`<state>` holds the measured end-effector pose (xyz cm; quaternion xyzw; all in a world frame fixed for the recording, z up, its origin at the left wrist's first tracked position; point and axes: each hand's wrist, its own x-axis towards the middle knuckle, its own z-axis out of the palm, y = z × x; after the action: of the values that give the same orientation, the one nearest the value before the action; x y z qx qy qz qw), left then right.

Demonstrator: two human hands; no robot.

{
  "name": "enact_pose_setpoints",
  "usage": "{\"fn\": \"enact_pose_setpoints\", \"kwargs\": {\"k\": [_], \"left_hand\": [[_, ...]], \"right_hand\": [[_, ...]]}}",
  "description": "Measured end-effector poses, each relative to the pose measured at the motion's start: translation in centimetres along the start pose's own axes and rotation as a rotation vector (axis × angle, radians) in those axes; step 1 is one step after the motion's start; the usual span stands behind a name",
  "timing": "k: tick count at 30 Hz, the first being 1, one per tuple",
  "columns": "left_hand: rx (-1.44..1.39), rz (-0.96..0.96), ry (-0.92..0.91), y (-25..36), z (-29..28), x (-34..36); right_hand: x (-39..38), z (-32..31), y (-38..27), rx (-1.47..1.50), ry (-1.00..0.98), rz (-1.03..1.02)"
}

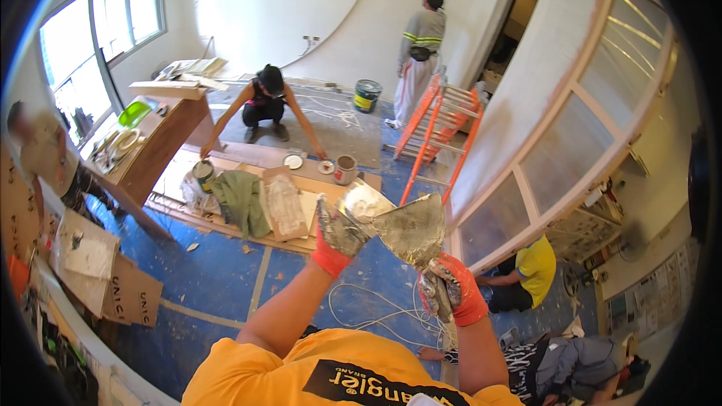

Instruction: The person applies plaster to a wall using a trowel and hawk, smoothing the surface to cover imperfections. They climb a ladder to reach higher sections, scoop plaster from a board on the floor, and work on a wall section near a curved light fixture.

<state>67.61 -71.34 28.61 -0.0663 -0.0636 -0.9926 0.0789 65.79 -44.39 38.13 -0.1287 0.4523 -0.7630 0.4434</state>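
Observation:
My left hand (340, 234), in a grey-coated red work glove, is closed on a flat hawk (383, 201) that carries a mound of white putty (365, 201). My right hand (447, 289), in a matching stained glove, grips a wide putty knife (412, 229) by its lower end. Its broad, smeared metal blade points up and away from me and overlaps the hawk's right side in the picture. Whether the two touch, I cannot tell. Most of the hawk's underside is hidden by my left fingers.
An orange stepladder (436, 131) stands ahead right, beside a large wooden-framed glazed panel (564, 146). Boards hold a green cloth (239, 199) and an open can (345, 170). One person (265, 101) crouches there; another (423, 53) stands beyond. Someone in yellow (535, 274) sits right. White cable (376, 316) lies on blue floor covering.

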Motion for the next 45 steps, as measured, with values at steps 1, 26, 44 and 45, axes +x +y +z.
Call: {"fn": "enact_pose_setpoints", "kwargs": {"k": [1, 26, 44, 45], "left_hand": [[0.005, 0.002, -0.001, 0.1, 0.7, 0.7], [0.834, -0.074, -0.491, -4.1, 10.9, 6.7], [0.478, -0.396, 0.025, -6.8, 7.9, 9.8], [0.431, -0.478, 0.096, -7.5, 7.2, 9.8]], "right_hand": [[-0.5, -1.3, 0.9, -0.005, 0.062, -0.045], [-0.1, -0.7, -0.2, 0.075, 0.338, -0.337], [-1.5, -2.9, -3.0, -0.293, 0.683, -0.757], [-2.1, -3.7, -2.6, -0.586, 0.844, -0.724]]}}
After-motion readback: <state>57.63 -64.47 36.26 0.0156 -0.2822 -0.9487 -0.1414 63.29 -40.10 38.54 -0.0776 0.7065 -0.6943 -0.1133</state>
